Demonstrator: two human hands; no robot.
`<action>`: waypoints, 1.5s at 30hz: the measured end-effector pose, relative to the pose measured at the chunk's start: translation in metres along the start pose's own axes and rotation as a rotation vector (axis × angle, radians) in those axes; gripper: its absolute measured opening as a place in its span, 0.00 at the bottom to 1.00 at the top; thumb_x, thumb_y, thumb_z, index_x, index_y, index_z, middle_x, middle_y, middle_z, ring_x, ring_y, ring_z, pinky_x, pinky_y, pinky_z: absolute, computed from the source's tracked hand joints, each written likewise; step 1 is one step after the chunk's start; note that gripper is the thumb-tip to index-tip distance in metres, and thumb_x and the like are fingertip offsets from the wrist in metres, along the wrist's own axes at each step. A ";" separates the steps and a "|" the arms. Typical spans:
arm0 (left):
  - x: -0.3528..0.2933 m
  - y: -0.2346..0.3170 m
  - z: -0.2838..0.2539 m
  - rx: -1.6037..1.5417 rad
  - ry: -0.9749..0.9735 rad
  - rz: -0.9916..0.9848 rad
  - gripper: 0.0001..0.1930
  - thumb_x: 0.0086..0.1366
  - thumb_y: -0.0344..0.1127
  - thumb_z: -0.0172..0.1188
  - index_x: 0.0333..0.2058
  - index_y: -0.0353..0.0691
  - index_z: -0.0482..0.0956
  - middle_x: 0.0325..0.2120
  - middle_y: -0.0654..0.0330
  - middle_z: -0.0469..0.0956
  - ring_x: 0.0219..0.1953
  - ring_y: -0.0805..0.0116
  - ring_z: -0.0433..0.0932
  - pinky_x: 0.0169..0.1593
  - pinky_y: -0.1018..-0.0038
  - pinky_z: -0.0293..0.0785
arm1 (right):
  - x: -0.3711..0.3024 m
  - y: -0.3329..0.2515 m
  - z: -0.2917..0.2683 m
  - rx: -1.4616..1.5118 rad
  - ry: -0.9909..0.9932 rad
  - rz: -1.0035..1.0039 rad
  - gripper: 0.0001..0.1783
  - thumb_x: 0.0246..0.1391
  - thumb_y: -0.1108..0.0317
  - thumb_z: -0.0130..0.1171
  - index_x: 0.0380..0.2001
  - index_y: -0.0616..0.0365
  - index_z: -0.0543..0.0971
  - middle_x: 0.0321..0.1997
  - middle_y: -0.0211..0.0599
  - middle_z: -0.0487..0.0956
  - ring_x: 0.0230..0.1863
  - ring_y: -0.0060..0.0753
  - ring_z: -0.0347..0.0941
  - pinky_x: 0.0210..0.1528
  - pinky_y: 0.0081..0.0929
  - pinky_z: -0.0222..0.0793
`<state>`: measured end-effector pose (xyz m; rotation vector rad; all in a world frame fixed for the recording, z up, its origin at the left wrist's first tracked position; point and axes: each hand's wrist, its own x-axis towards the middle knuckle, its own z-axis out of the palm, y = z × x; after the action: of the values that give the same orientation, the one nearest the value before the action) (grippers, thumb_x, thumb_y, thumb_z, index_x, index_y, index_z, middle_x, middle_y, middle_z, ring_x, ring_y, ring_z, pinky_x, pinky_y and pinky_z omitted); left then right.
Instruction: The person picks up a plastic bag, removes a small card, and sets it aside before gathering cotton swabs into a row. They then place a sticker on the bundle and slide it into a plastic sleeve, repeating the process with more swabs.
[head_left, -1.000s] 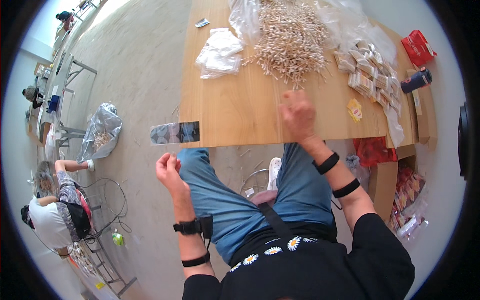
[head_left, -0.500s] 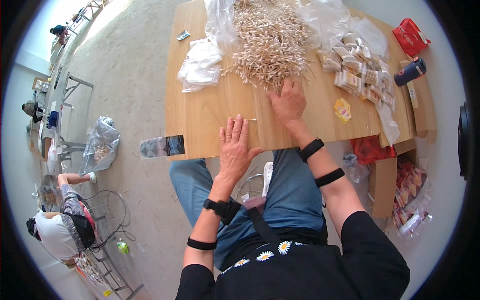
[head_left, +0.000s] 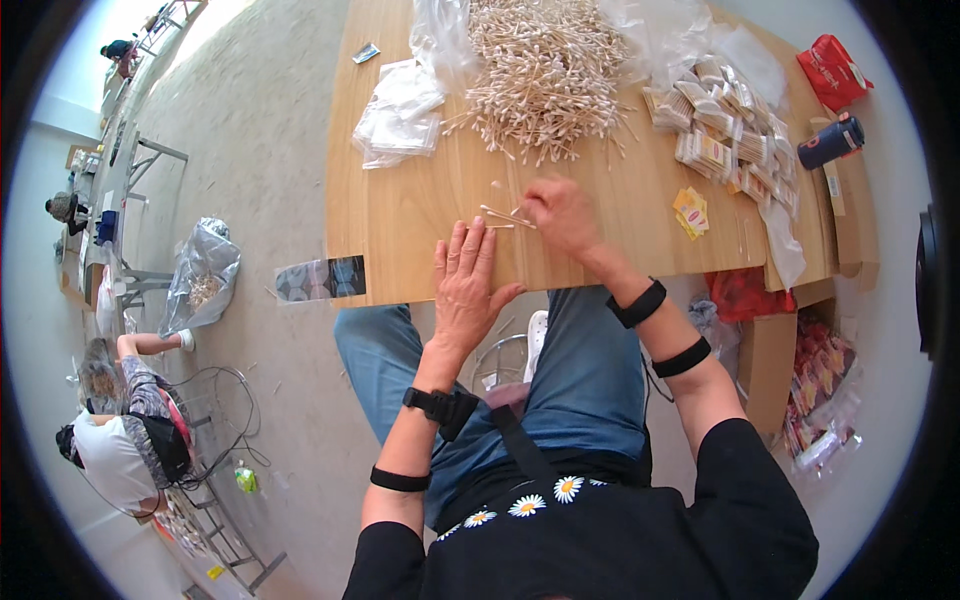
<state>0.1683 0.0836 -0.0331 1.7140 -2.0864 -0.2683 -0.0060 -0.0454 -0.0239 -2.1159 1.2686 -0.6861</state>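
Note:
My left hand [head_left: 466,285] lies flat on the wooden table [head_left: 400,215] near its front edge, fingers stretched forward. Just beyond its fingertips a few cotton swabs [head_left: 507,217] point sideways toward my right hand [head_left: 563,216]. That hand is slightly blurred, its fingers pinched around the swabs' right ends. Farther back spreads a large heap of loose cotton swabs [head_left: 545,75]. Left of the heap lies a stack of clear plastic bags [head_left: 398,125]. To the right are several filled packs of swabs [head_left: 710,150] and small yellow cards [head_left: 691,211].
A dark blue bottle [head_left: 831,142] and a red bag [head_left: 833,72] stand at the right edge. Cardboard boxes [head_left: 768,370] sit below on the right. On the floor at left is a plastic sack [head_left: 203,275]; another person [head_left: 125,455] sits beyond it.
My right hand has come back from the edge of the heap toward my left fingertips, now with swabs in its pinch. My left hand stays flat in nearly the same place.

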 end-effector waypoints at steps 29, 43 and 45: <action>-0.009 -0.005 -0.001 -0.011 0.039 0.020 0.49 0.52 0.55 0.71 0.67 0.35 0.62 0.70 0.51 0.58 0.74 0.52 0.52 0.74 0.50 0.44 | -0.012 -0.043 0.043 -0.257 0.120 -0.016 0.04 0.49 0.71 0.60 0.30 0.59 0.77 0.36 0.47 0.77 0.38 0.55 0.78 0.38 0.47 0.75; -0.012 -0.008 -0.004 -0.042 0.040 0.010 0.49 0.51 0.50 0.73 0.68 0.37 0.61 0.70 0.51 0.58 0.74 0.52 0.53 0.74 0.52 0.46 | -0.013 0.005 0.003 -0.415 0.175 0.104 0.04 0.52 0.69 0.59 0.31 0.57 0.78 0.37 0.45 0.78 0.39 0.52 0.79 0.40 0.45 0.77; -0.012 -0.008 -0.001 -0.018 0.049 0.009 0.49 0.51 0.50 0.73 0.68 0.36 0.61 0.70 0.51 0.59 0.73 0.52 0.53 0.74 0.53 0.46 | -0.016 0.000 0.006 -0.440 0.150 0.077 0.05 0.53 0.69 0.60 0.31 0.58 0.78 0.37 0.45 0.77 0.40 0.52 0.79 0.40 0.45 0.77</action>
<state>0.1781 0.0940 -0.0377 1.6834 -2.0503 -0.2392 -0.0086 -0.0300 -0.0303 -2.3778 1.7011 -0.5802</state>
